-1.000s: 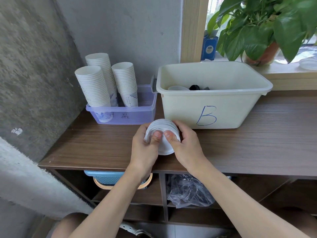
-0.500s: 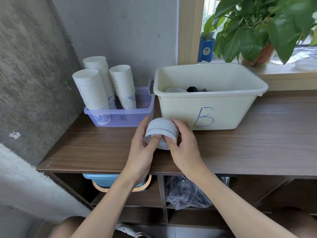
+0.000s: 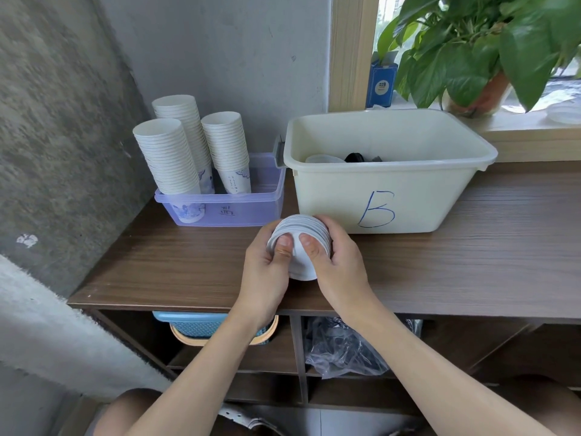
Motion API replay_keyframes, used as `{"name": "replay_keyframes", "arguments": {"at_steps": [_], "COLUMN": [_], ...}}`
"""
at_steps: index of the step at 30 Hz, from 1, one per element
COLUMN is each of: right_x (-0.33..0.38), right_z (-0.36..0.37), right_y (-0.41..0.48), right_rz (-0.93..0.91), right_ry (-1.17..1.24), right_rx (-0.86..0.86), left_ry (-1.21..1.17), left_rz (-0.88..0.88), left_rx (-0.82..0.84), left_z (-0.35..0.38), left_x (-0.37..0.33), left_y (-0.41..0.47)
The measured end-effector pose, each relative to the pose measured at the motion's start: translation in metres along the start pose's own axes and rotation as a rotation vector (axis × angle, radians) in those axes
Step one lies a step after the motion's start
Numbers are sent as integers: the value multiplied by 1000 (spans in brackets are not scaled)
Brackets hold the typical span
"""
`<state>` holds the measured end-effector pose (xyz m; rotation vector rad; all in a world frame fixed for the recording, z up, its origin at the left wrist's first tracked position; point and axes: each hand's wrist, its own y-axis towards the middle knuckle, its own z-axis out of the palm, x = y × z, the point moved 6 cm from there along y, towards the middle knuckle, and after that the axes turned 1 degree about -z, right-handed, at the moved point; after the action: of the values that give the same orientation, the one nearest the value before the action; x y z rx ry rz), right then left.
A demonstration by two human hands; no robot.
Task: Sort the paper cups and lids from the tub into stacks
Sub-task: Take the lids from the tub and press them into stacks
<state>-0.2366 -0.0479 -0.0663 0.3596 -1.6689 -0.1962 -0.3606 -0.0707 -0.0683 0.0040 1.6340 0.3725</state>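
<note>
Brown wooden shelf (image 3: 471, 262) | cream plastic tub (image 3: 424, 199), blue "B", 1 o'clock | left hand (image 3: 267, 278), right hand (image 3: 339, 269) grasping white paper-cup stack (image 3: 301, 262)

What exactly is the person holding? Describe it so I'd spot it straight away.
Find the big cream tub marked B on the wooden counter. Just in front of its left corner, the left hand and right hand grip a short stack of white cups. Unlike the three tall stacks standing upright in the purple tray, it lies tipped, base toward the camera.
</note>
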Motion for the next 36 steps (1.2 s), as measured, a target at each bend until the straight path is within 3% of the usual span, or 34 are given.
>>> {"name": "replay_keyframes", "arguments": {"at_steps": [18,22,36], "right_x": [2,4,4], "right_z": [-4,1,-6], "right_y": [5,3,5], "right_rz": [-9,-15,-42], "right_ry": [-4,60,130], "right_rx": [-82,6,-95], "left_ry": [98,108,133], "left_rz": [2,21,73], "left_rx": [-182,-188,-20], "left_z": [6,3,12], "left_x": [-2,-3,-8], "left_y": [-3,-2,-5]}}
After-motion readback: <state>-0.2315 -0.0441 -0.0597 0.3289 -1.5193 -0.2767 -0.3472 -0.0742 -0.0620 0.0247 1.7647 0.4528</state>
